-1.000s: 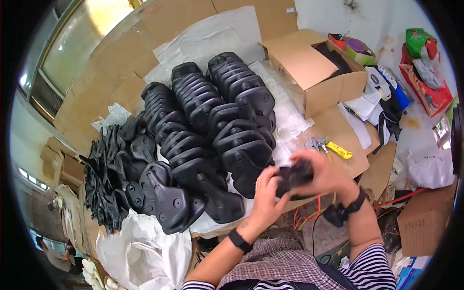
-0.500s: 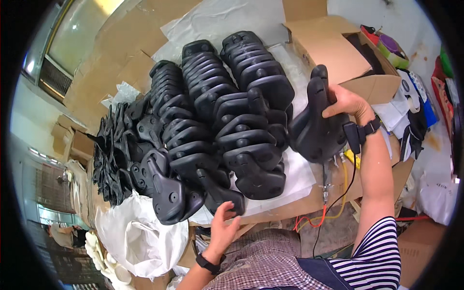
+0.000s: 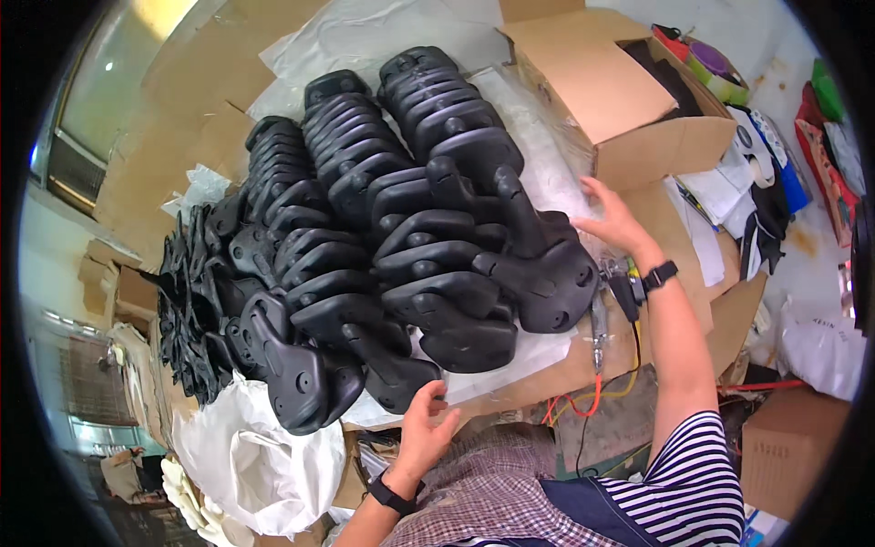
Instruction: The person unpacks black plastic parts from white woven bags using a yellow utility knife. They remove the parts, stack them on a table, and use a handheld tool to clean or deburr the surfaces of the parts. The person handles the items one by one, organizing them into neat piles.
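My right hand (image 3: pixel 609 217) is open, fingers spread, just right of a black moulded part (image 3: pixel 556 283) with a wide flat body, small holes and a narrow neck. This part leans at the right end of the front rows, its neck pointing up and away. My left hand (image 3: pixel 427 436) holds nothing, its fingers apart, close to the near end of another black part (image 3: pixel 399 378). Similar parts stand packed in rows, such as the middle row (image 3: pixel 351 137) and the right row (image 3: pixel 447 100). A loose part (image 3: pixel 296 365) lies at the front left.
A dark heap of thin black pieces (image 3: pixel 187 310) lies on the left. Nearer me is a white plastic bag (image 3: pixel 264 456). An open cardboard box (image 3: pixel 592 82) stands at the back right. A metal air tool (image 3: pixel 599 324) with an orange hose (image 3: pixel 594 397) hangs by the table edge.
My right hand has let go of the black part, which now rests against the right end of the rows. The hand has drawn slightly away, opening. My left hand stays open near the front parts.
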Available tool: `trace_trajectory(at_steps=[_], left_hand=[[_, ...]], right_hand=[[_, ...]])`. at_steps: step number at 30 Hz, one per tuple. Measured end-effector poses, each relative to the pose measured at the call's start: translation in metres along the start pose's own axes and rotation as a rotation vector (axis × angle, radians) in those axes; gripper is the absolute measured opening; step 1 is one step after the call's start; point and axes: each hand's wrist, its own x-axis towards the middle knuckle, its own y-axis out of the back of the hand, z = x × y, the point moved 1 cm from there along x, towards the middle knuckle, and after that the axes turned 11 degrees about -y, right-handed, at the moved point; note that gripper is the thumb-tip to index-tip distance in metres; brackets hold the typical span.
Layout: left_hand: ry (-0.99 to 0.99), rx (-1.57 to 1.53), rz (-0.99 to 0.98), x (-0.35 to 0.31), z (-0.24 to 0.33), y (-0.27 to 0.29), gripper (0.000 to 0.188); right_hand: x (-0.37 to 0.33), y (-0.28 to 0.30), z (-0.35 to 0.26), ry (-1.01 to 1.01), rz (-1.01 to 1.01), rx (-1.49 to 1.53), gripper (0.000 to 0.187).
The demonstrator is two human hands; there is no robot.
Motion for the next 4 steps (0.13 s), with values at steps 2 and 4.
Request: trace_trajectory(at_steps=[2,4], left_hand=[[-0.043,-0.009,-0.128,0.008,-0.002,-0.015,0.051],[-0.053,-0.036,-0.212,0.011,-0.01,-0.03,0.056]], right_hand=[[-0.031,0.011,0.072,-0.126,0.193,-0.153,0.076],[-0.067,0.025,0.108,-0.389,0.208,-0.357,0.071]])
